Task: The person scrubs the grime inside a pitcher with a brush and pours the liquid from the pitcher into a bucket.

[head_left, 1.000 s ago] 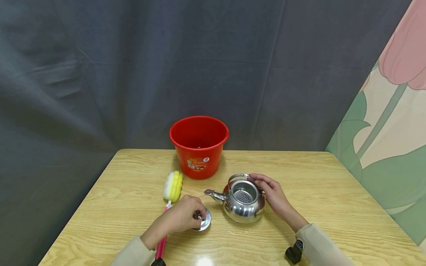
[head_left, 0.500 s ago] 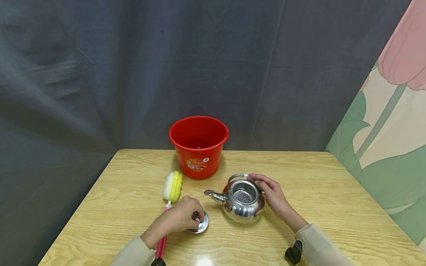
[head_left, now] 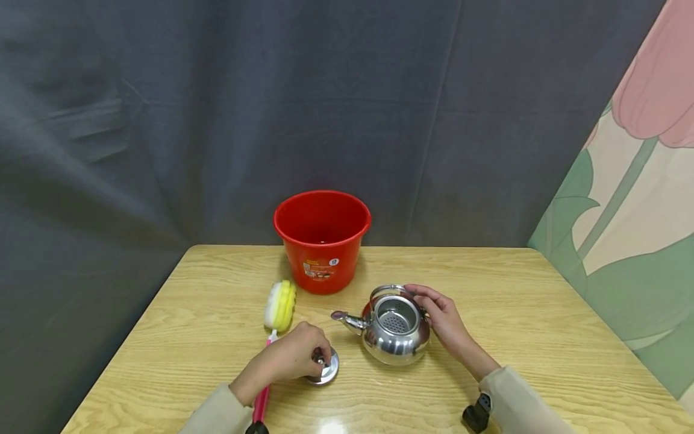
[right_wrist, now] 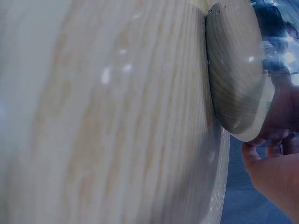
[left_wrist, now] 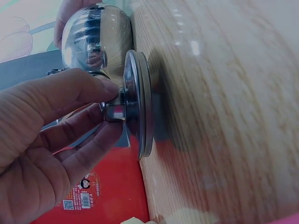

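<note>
My left hand (head_left: pixel 295 354) pinches the dark knob of a round, shiny metal lid (head_left: pixel 332 369) between thumb and fingers. In the left wrist view the lid (left_wrist: pixel 139 105) is flat side towards the tabletop; whether it touches the wood I cannot tell. To the right stands a stainless steel teapot (head_left: pixel 396 346), lidless, with a perforated strainer (head_left: pixel 396 322) in its mouth and its spout pointing left. My right hand (head_left: pixel 441 316) holds the teapot's right side, fingers by the handle's base and thumb lower on the body. Part of that grip is hidden behind the teapot.
Behind the teapot is a red bucket (head_left: pixel 322 265) with a label on its front. A sponge brush, yellow and white head (head_left: pixel 281 306) and pink handle (head_left: pixel 261 402), lies at the left, partly under the left forearm. A dark curtain (head_left: pixel 325 108) hangs behind the wooden table (head_left: pixel 488 283).
The left hand has brought the lid slightly left and nearer to me, a little away from the teapot. The right hand and the teapot have stayed in place.
</note>
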Demonstrator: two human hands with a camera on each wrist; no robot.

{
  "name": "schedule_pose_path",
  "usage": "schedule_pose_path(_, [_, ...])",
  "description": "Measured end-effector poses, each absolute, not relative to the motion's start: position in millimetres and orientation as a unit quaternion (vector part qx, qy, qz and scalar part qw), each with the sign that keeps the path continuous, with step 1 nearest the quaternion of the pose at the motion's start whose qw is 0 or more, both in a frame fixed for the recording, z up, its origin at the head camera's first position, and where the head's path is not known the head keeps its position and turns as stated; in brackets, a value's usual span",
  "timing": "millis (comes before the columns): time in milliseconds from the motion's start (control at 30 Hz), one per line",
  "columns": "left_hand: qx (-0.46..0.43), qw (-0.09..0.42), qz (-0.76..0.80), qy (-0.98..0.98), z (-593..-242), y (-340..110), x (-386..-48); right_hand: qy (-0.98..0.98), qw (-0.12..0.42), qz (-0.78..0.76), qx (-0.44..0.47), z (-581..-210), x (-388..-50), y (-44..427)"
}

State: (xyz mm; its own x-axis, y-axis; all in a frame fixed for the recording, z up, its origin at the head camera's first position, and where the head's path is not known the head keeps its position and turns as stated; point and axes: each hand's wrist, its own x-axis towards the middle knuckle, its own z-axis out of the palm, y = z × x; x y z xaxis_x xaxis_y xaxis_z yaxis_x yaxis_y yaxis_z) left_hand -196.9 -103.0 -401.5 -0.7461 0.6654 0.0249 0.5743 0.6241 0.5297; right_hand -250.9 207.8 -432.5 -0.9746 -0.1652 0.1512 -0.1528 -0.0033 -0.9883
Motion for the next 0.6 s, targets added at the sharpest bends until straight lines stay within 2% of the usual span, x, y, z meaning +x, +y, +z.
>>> schedule_pose_path(600, [0.336, 0.094, 0.310, 0.884, -412.1, -110.4, -199.9, 0.712, -0.001, -0.693, -0.112, -432.2, -249.2, 206.6])
